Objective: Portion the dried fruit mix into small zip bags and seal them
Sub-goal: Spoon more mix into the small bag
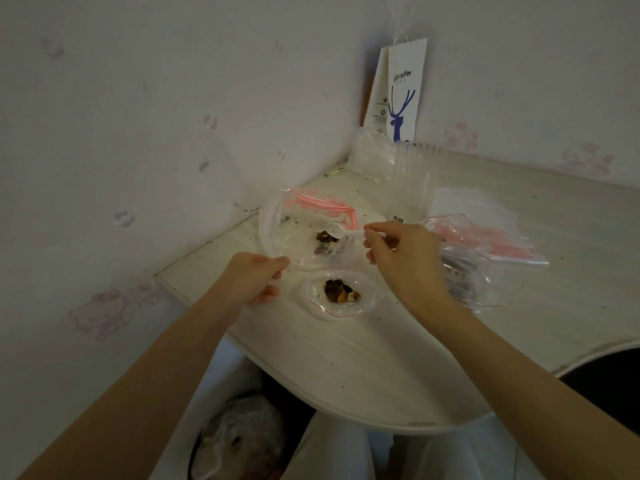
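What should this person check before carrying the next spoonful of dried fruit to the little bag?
1. Left hand holds the large bag by its edge: ok.
2. Right hand has its grip on the white spoon: ok.
3. Spoon bowl down at the dried fruit mix: ok; loaded: cannot tell.
4. Small zip bag lies close by on the table: ok.
5. Its mouth open wide enough: cannot tell.
6. Spare zip bags at hand: ok.

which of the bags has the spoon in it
The big bag with the pink zip. The left hand holds its rim, and the right hand dips the white spoon into it. The small filled bag lies nearer, untouched.
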